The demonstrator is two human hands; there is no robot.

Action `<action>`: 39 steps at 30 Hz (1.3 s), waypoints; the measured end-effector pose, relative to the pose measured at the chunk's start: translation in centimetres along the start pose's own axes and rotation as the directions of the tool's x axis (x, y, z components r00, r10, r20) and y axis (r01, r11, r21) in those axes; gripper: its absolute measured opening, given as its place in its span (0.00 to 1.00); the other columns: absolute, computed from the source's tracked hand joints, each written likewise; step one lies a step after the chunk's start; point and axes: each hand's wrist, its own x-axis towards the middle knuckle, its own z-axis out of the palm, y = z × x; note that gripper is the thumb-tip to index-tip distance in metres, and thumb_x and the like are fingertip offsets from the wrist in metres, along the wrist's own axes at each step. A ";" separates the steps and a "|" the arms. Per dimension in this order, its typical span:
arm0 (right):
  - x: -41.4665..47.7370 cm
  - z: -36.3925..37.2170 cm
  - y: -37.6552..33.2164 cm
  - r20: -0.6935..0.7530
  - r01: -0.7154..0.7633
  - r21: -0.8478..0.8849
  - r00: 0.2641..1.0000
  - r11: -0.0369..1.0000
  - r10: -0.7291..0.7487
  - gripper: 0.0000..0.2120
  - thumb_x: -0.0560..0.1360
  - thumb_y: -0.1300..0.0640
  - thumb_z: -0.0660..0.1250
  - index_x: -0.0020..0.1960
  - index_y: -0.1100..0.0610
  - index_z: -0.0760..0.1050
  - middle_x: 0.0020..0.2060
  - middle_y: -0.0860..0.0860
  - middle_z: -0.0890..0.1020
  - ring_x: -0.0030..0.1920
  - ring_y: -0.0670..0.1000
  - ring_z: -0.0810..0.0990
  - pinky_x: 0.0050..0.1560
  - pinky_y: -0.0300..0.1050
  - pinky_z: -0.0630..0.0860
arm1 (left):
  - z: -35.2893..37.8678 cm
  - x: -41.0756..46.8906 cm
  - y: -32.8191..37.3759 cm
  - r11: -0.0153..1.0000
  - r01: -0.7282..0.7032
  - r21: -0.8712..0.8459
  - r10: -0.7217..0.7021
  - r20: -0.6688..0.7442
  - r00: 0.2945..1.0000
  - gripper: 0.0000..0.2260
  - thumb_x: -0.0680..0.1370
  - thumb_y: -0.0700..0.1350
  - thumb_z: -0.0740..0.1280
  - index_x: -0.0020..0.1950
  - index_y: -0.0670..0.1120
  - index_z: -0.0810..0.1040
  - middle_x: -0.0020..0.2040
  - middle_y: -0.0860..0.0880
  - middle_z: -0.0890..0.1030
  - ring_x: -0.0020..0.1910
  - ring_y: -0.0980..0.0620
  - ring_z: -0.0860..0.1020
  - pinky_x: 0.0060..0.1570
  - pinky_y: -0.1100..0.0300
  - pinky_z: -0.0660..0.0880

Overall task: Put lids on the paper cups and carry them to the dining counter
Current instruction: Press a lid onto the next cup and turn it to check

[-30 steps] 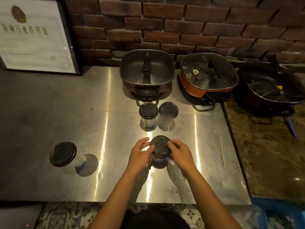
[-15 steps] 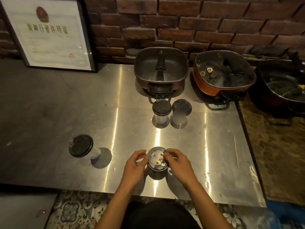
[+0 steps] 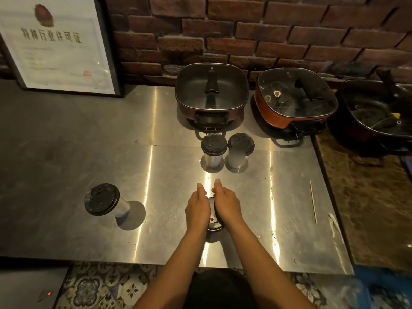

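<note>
A paper cup with a black lid (image 3: 213, 219) stands on the steel counter (image 3: 278, 197) just in front of me. My left hand (image 3: 197, 208) and my right hand (image 3: 226, 205) lie over its top, palms down, fingers pointing forward, and hide most of the lid. Two more lidded cups stand side by side further back, one (image 3: 214, 145) on the left and one (image 3: 240, 144) on the right. A fourth lidded cup (image 3: 102, 199) stands alone at the left.
Three electric pots line the brick wall: a dark one (image 3: 211, 90), an orange one with a glass lid (image 3: 294, 97), and a black one (image 3: 376, 112) at the right. A framed certificate (image 3: 55, 43) leans at the back left. A thin wooden skewer (image 3: 313, 201) lies at the right.
Both hands moved from gripping the lid's sides to lying flat over its top. The camera came closer and tilted, so the cups shifted in the view.
</note>
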 end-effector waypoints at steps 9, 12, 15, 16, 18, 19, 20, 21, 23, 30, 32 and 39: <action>0.6 0.7 1.4 -0.070 0.022 -0.061 0.997 0.998 -0.026 0.23 0.85 0.38 0.52 0.39 0.46 0.76 0.37 0.43 0.80 0.42 0.47 0.80 0.49 0.46 0.74 | 1.0 0.8 -1.5 0.999 0.026 0.022 -0.023 -0.128 0.992 0.30 0.83 0.65 0.46 0.58 0.50 0.81 0.57 0.46 0.84 0.54 0.46 0.81 0.62 0.47 0.76; 0.8 0.7 1.5 -0.078 0.022 -0.049 0.997 0.999 -0.026 0.24 0.85 0.39 0.53 0.37 0.47 0.76 0.36 0.44 0.81 0.41 0.47 0.81 0.47 0.45 0.76 | 1.1 0.8 -1.6 0.999 0.027 0.027 -0.023 -0.149 0.989 0.30 0.83 0.65 0.45 0.57 0.50 0.82 0.58 0.47 0.84 0.55 0.46 0.81 0.64 0.46 0.76; 1.0 0.7 1.6 -0.081 0.017 -0.055 0.996 0.998 -0.021 0.25 0.85 0.39 0.53 0.40 0.50 0.78 0.39 0.48 0.83 0.43 0.50 0.83 0.51 0.48 0.79 | 1.0 0.8 -1.4 0.999 0.039 0.029 -0.034 -0.148 0.988 0.31 0.83 0.66 0.45 0.58 0.50 0.82 0.58 0.46 0.84 0.55 0.45 0.82 0.64 0.45 0.76; 1.0 0.7 1.6 -0.081 0.010 -0.061 0.997 0.998 -0.015 0.25 0.85 0.38 0.52 0.42 0.51 0.79 0.40 0.49 0.83 0.44 0.51 0.83 0.53 0.50 0.79 | 0.9 0.6 -1.2 0.999 0.033 0.023 -0.029 -0.141 0.990 0.31 0.83 0.66 0.45 0.59 0.49 0.82 0.58 0.46 0.84 0.55 0.46 0.82 0.64 0.46 0.76; 0.9 0.5 1.9 -0.084 -0.009 -0.064 0.996 0.998 0.003 0.27 0.85 0.38 0.50 0.46 0.53 0.80 0.44 0.52 0.85 0.47 0.53 0.83 0.57 0.51 0.79 | 0.9 0.4 -0.6 1.000 -0.008 0.017 0.011 -0.136 0.991 0.33 0.83 0.66 0.44 0.61 0.48 0.82 0.60 0.47 0.84 0.57 0.46 0.81 0.66 0.46 0.75; 0.7 0.3 2.2 -0.089 -0.023 -0.053 0.996 0.998 0.018 0.29 0.85 0.37 0.48 0.49 0.55 0.81 0.47 0.54 0.85 0.49 0.54 0.83 0.60 0.53 0.78 | 0.9 0.2 -0.2 0.999 -0.048 0.017 0.050 -0.144 0.988 0.33 0.83 0.66 0.43 0.61 0.47 0.81 0.60 0.47 0.84 0.58 0.46 0.81 0.67 0.46 0.74; 0.5 0.0 2.6 -0.101 -0.041 -0.030 0.994 0.999 0.037 0.31 0.85 0.37 0.47 0.51 0.56 0.81 0.49 0.56 0.85 0.52 0.56 0.83 0.62 0.56 0.77 | 0.9 0.1 0.2 0.995 -0.100 0.023 0.102 -0.153 0.983 0.33 0.83 0.65 0.43 0.61 0.47 0.82 0.60 0.47 0.84 0.59 0.46 0.81 0.67 0.46 0.74; 0.4 -0.3 3.2 -0.119 -0.068 0.004 0.991 0.998 0.068 0.32 0.84 0.36 0.46 0.55 0.57 0.81 0.53 0.57 0.85 0.55 0.58 0.82 0.64 0.59 0.76 | 1.0 0.1 0.6 0.986 -0.160 0.041 0.165 -0.152 0.975 0.32 0.84 0.64 0.44 0.59 0.47 0.82 0.58 0.48 0.85 0.57 0.47 0.81 0.65 0.47 0.74; -0.1 -0.7 4.4 -0.132 -0.138 0.083 0.980 0.987 0.148 0.34 0.84 0.35 0.44 0.63 0.57 0.79 0.59 0.58 0.83 0.61 0.60 0.80 0.68 0.61 0.73 | 1.2 0.4 1.1 0.952 -0.285 0.112 0.298 -0.122 0.947 0.29 0.85 0.62 0.47 0.52 0.46 0.82 0.50 0.49 0.85 0.49 0.53 0.80 0.54 0.54 0.74; -0.7 -2.0 5.5 -0.089 -0.164 0.201 0.979 0.966 0.185 0.29 0.85 0.40 0.47 0.69 0.58 0.76 0.64 0.58 0.81 0.64 0.59 0.79 0.70 0.60 0.73 | 1.7 1.9 1.9 0.817 -0.495 0.295 0.510 0.030 0.860 0.26 0.85 0.61 0.51 0.46 0.46 0.81 0.44 0.48 0.84 0.43 0.52 0.79 0.44 0.56 0.73; -0.7 -2.4 5.6 -0.098 -0.143 0.193 0.982 0.971 0.164 0.27 0.85 0.40 0.51 0.66 0.57 0.78 0.61 0.56 0.82 0.61 0.58 0.80 0.65 0.56 0.75 | 1.6 2.1 2.1 0.828 -0.489 0.275 0.496 0.048 0.867 0.25 0.85 0.61 0.51 0.47 0.46 0.81 0.45 0.48 0.84 0.45 0.50 0.80 0.47 0.53 0.75; 0.4 -3.9 3.6 -0.145 0.106 0.081 0.985 0.991 -0.093 0.13 0.84 0.46 0.59 0.56 0.52 0.79 0.49 0.48 0.82 0.48 0.47 0.78 0.46 0.43 0.71 | 1.4 -0.1 0.7 0.946 -0.304 0.108 0.312 -0.059 0.948 0.23 0.85 0.60 0.52 0.52 0.46 0.79 0.47 0.48 0.82 0.49 0.50 0.79 0.43 0.58 0.72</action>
